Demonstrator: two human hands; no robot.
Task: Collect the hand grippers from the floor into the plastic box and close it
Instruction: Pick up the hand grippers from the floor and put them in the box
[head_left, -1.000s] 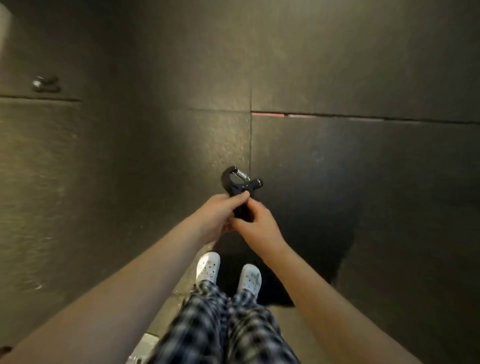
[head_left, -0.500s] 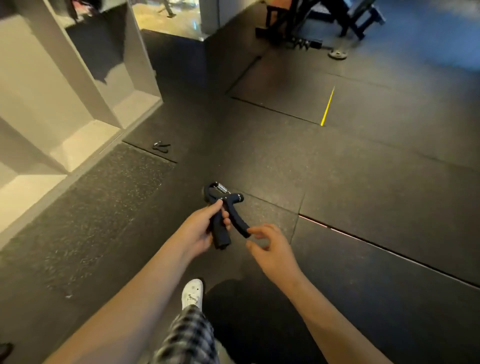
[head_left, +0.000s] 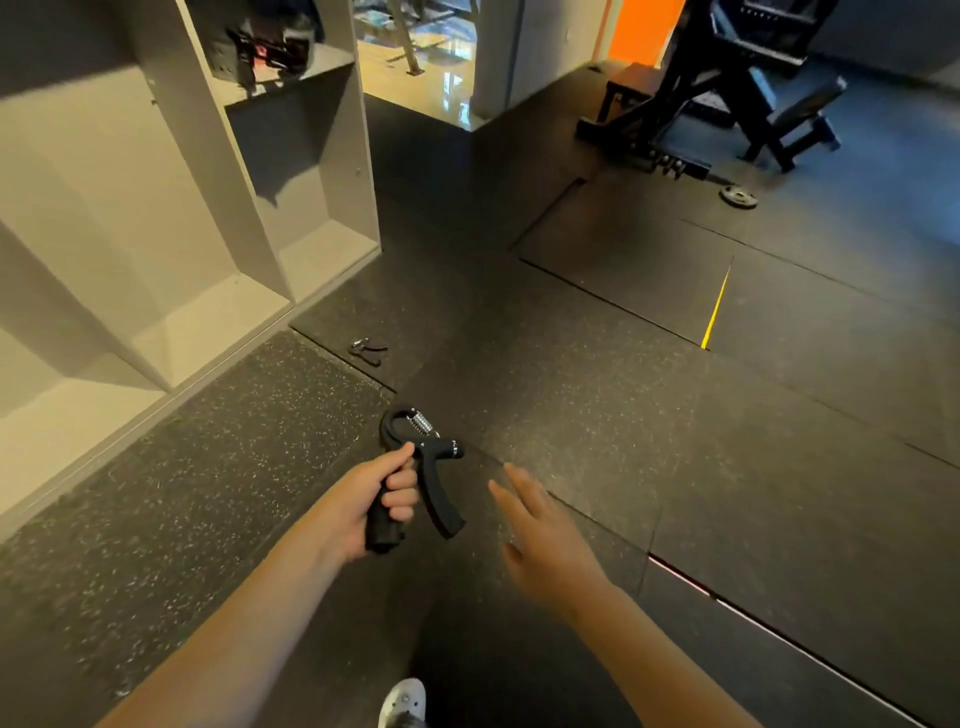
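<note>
Fingers (head_left: 401, 492) of the left hand (head_left: 358, 506) wrap one handle of a black hand gripper (head_left: 415, 473), spring end pointing away, second handle free. The right hand (head_left: 545, 540) is beside it, apart from it, fingers extended and spread, holding nothing. A second hand gripper (head_left: 368, 351) lies on the rubber floor (head_left: 623, 441), further ahead, near the base of the grey shelving unit (head_left: 218, 312).

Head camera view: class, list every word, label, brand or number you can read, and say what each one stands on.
None can be read.
Held hand gripper: no legible marking.
Floor hand gripper: too small to tell.
Dark items on the shelf: blurred.
</note>
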